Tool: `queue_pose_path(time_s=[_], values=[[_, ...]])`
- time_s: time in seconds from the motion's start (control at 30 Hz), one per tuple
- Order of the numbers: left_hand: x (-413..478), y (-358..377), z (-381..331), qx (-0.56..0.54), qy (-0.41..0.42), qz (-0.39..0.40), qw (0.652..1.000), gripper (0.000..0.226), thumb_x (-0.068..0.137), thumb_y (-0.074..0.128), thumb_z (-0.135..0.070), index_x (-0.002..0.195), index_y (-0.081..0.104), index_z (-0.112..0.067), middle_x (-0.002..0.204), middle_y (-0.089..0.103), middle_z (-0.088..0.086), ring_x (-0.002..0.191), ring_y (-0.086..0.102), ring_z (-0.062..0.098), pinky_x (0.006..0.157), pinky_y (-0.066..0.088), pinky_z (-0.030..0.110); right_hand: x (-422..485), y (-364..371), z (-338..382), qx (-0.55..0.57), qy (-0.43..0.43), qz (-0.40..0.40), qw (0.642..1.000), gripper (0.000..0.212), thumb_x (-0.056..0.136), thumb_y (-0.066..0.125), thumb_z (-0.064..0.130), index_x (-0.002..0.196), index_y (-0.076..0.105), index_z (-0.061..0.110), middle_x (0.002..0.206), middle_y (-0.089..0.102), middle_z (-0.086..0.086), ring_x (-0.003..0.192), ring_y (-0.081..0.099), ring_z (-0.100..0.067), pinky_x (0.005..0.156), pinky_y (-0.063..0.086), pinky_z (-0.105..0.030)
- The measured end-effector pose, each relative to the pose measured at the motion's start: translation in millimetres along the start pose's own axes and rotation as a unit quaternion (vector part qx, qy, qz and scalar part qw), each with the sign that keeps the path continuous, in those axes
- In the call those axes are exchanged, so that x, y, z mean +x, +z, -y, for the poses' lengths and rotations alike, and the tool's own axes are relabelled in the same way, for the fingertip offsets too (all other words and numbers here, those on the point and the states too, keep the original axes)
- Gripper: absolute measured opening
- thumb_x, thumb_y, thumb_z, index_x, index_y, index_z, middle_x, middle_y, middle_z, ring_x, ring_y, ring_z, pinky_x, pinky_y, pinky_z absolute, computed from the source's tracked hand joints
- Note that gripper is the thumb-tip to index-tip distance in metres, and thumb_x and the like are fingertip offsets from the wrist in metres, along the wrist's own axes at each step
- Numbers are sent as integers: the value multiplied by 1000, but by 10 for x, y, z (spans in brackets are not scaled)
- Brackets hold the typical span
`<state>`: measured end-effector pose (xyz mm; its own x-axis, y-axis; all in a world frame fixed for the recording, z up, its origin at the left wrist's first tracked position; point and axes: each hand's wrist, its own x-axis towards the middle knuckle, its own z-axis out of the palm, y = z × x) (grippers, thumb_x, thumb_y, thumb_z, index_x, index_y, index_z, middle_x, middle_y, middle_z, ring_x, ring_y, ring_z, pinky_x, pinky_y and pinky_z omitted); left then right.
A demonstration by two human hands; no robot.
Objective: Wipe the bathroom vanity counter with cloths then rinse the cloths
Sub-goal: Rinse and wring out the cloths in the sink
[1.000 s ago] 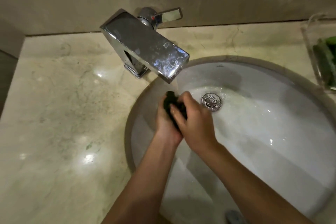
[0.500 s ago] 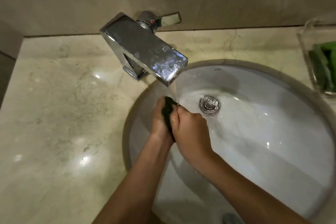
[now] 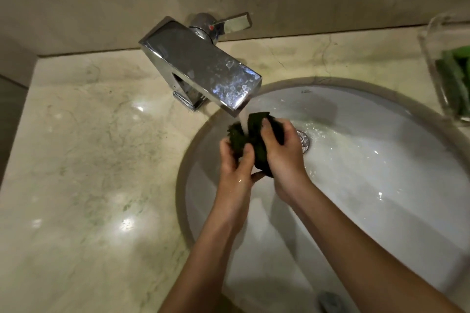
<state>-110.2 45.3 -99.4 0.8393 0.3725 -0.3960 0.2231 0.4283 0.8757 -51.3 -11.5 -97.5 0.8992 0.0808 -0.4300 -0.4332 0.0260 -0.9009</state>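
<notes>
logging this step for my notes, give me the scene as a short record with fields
stage: rinsing
cloth: dark green cloth, held over the basin under the water stream
left hand: grips the cloth's left part
right hand: grips its right part, thumb on top
faucet: chrome, running
basin: white, wet; drain beside the right hand
counter: beige marble, glossy
far edge: clear container holding something green
</notes>
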Motion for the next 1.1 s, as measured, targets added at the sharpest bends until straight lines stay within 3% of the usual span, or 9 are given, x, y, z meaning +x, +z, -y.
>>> queue_pose_path(time_s=[0.1,0.23,0.37,0.53,0.63,0.7,0.8,0.93,1.1], values=[[125,35,-61,60,63,-99,991,6,100,43,-20,101,45,-24,97,61,0,92,61,14,80,52,31,-95,63,43,132,77,-19,988,21,91,58,27,102,60,8,94,70,-8,91,68,-24,78,55,-40],[292,104,-192,-31,0,-139,990,21,101,40,-28,95,55,-14,75,61,2,66,60,12,62,51,26,-328,111,-22,-30,-130,-11,991,22,86,63,25,73,49,16,63,57,10,64,55,-6,62,48,-29],[215,221,-162,57,-54,-132,988,31,99,45,-23,71,58,-16,54,61,-5,52,58,7,50,45,22,61,158,23,-71,-102,-105,987,38,87,60,30,57,39,21,51,43,7,55,41,-12,58,37,-34],[308,80,-213,16,-2,-94,995,24,93,43,-22,70,45,-17,63,46,1,58,45,12,57,40,29,-180,244,-17,-124,-119,-24,985,25,85,47,36,67,56,22,62,56,1,63,52,-17,62,42,-34],[194,229,-114,90,-15,-108,990,25,92,45,-26,68,49,-21,57,54,-10,58,49,10,56,43,26,170,133,81,-153,-88,-95,980,36,94,48,28,61,51,18,61,54,-7,65,51,-28,65,44,-40],[303,146,-133,89,-5,-128,988,29,93,44,-15,65,48,-13,54,53,-4,54,49,12,54,40,27,49,161,42,-153,-111,-94,977,35,95,46,26,66,58,12,67,59,-15,69,55,-33,66,43,-40],[373,80,-152,35,0,-130,991,29,96,38,-6,69,45,-4,58,49,3,55,46,13,51,37,26,-216,201,-34,-175,-159,-26,971,31,88,41,35,62,51,19,60,52,-5,60,47,-21,58,38,-37],[236,226,-86,84,-19,-152,985,35,97,40,-9,65,47,-19,57,52,-6,56,46,8,57,37,29,175,120,32,-168,-69,-70,981,44,95,42,32,54,44,18,56,48,-4,56,43,-20,59,34,-35],[268,110,-218,-34,-41,-141,989,31,98,38,-8,69,50,-10,49,53,-3,44,50,3,43,40,15,-163,239,-24,-254,-192,-45,947,39,90,35,41,66,54,16,69,63,-20,65,57,-35,60,44,-43]])
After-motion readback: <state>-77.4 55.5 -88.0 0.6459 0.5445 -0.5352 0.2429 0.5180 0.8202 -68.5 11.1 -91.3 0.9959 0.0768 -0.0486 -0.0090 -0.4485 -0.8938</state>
